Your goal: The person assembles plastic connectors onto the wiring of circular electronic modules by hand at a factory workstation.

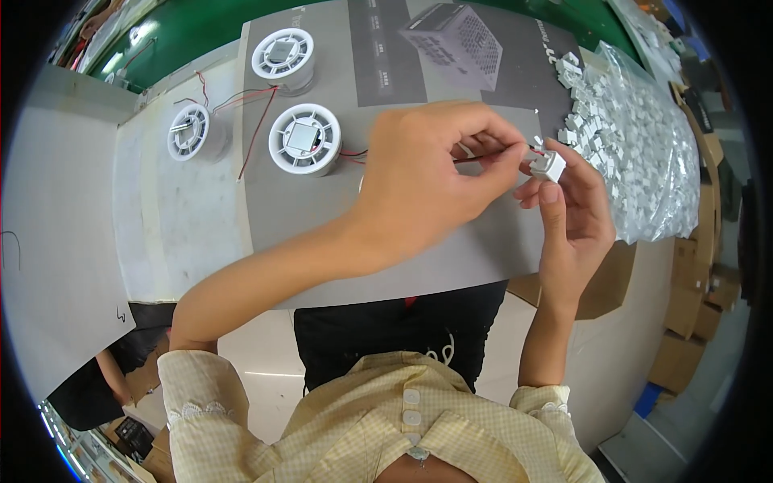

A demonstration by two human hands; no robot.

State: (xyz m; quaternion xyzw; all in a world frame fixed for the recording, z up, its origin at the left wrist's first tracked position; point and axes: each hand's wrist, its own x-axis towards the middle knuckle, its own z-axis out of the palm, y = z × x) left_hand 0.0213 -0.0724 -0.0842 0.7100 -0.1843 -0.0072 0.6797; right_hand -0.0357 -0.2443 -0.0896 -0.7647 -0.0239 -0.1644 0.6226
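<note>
Over the grey mat, my left hand [431,165] pinches thin red and black wires [469,159] between thumb and fingertips. Just to the right, my right hand [578,205] grips a small white block-shaped connector [549,167], thumb below and fingers behind it. The wire ends meet the connector's near side; how far they go in cannot be made out. A white round lamp housing [304,139], with slots around a square centre plate, stands left of my left hand. Red and black wires leave its right side and pass behind that hand.
Two more white lamp housings stand at the back [283,53] and far left [192,133], with loose red and black wires [256,95] near them. A clear plastic bag [672,181] spills many small white connectors [592,129] at the right. Cardboard boxes [676,358] are stacked beyond the table.
</note>
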